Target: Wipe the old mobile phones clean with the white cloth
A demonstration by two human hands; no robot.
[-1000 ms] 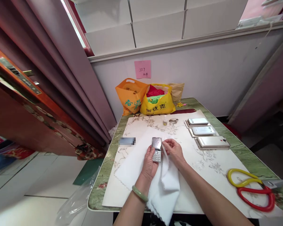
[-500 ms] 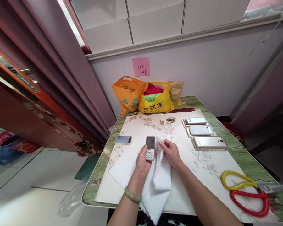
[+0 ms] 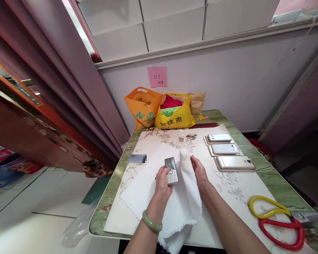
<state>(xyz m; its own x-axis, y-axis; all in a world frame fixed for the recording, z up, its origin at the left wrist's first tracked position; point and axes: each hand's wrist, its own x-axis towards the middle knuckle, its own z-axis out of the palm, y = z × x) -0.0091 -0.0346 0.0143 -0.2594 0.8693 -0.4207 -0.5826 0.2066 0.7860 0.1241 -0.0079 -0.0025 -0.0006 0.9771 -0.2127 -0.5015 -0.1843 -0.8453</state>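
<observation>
Since the earlier picture the right hand point(image 3: 200, 173) has drawn away from the keypad phone point(image 3: 171, 170), and the white cloth point(image 3: 186, 200) that hung bunched beside the phone now spreads wide between the two hands. The left hand point(image 3: 163, 184) is closed around the lower part of the phone, holding it slightly tilted with its screen and keys facing up. A green bangle point(image 3: 151, 221) sits on that wrist. The right hand pinches the upper edge of the cloth between thumb and fingers; the cloth rises to a peak just beside the fingertips and drapes down below both hands over the near edge of the table point(image 3: 267, 168).

Beyond the right hand and to its right, three smartphones point(image 3: 225, 149) lie in a row, well apart from it. Farther to its right, near the table's front edge, lie yellow and red scissors point(image 3: 277, 220). Ahead of both hands stands a small bottle point(image 3: 181, 135), with a yellow bag point(image 3: 175, 118) and an orange bag point(image 3: 143, 106) behind it.
</observation>
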